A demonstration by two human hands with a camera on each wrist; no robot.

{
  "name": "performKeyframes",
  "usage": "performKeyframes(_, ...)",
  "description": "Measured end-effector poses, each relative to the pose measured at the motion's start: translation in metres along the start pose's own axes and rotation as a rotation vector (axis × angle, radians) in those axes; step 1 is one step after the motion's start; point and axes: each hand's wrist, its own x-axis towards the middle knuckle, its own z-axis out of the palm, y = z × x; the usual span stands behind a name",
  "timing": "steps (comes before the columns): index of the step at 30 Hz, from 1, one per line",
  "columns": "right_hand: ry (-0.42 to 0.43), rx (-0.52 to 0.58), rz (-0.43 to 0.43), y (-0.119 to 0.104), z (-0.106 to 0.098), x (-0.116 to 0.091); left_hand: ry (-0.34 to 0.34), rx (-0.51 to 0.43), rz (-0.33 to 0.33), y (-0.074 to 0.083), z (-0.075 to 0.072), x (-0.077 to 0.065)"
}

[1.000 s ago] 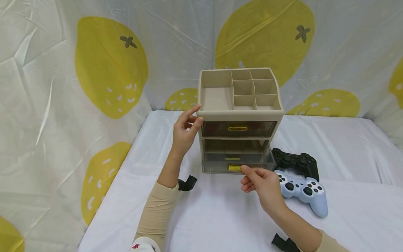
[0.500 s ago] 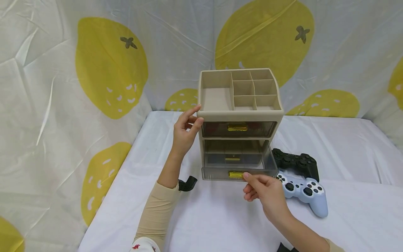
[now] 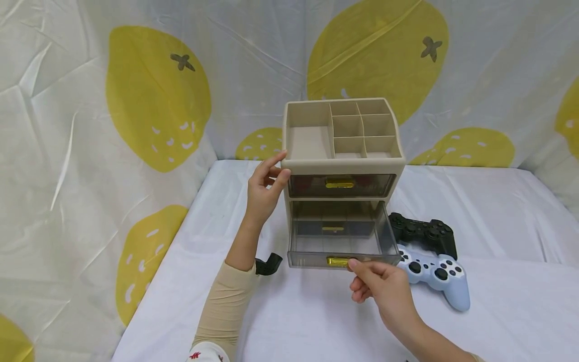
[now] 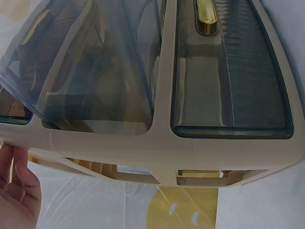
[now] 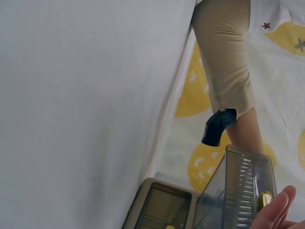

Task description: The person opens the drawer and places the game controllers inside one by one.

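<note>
A beige desktop organizer [image 3: 344, 163] stands on the table with its clear middle drawer [image 3: 298, 260] pulled out. No contents show in that drawer. My right hand [image 3: 384, 289] pinches its gold handle [image 3: 337, 262] between thumb and fingers; the right wrist view has the same handle [image 5: 265, 200] at the fingertips. At the organizer's upper left side, my left hand [image 3: 264, 188] rests its fingertips on the edge. The left wrist view catches those fingers [image 4: 14, 162] against the side wall. The top drawer [image 3: 340, 185] is closed, and the bottom drawer [image 4: 233, 71] is closed too.
Right of the organizer lie a black game controller [image 3: 422, 234] and a light blue game controller [image 3: 436, 274], close to the open drawer's corner. A white cloth [image 3: 511, 216] covers the table. Behind hangs a lemon-print curtain [image 3: 258, 65]. A black strap [image 3: 269, 264] hangs by the left wrist.
My right hand has drawn the middle drawer further out toward me, so more of its inside shows. The left hand has stayed at the organizer's side; the controllers have not moved.
</note>
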Motion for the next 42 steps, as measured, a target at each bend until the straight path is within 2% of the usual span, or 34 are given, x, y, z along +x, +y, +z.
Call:
performKeyframes(16, -0.02, -0.009, -0.03, 0.007, -0.001, -0.004, 0.006, -0.008, 0.001, 0.001, 0.001, 0.0)
performKeyframes(20, -0.048, -0.026, -0.018, 0.006, -0.004, -0.004, 0.009, -0.006, -0.003, 0.0, 0.0, 0.0)
performKeyframes(23, -0.124, -0.063, -0.001, 0.004, -0.012, -0.001, 0.01, -0.005, 0.001, 0.001, 0.0, 0.0)
performKeyframes(29, -0.377, -0.188, 0.013, 0.0, -0.04, 0.008, 0.012, -0.006, 0.006, 0.001, 0.001, 0.0)
performKeyframes(32, -0.457, -0.23, 0.005, -0.002, -0.055, 0.01, 0.011, -0.01, 0.007, 0.001, 0.001, 0.0)
performKeyframes(36, -0.514, -0.246, -0.047, -0.006, -0.076, 0.011, 0.011, -0.015, 0.007, 0.001, 0.001, 0.001)
performKeyframes(42, -0.657, -0.216, -0.199, -0.01, -0.115, 0.019, 0.018, -0.019, 0.012, 0.0, 0.001, 0.0)
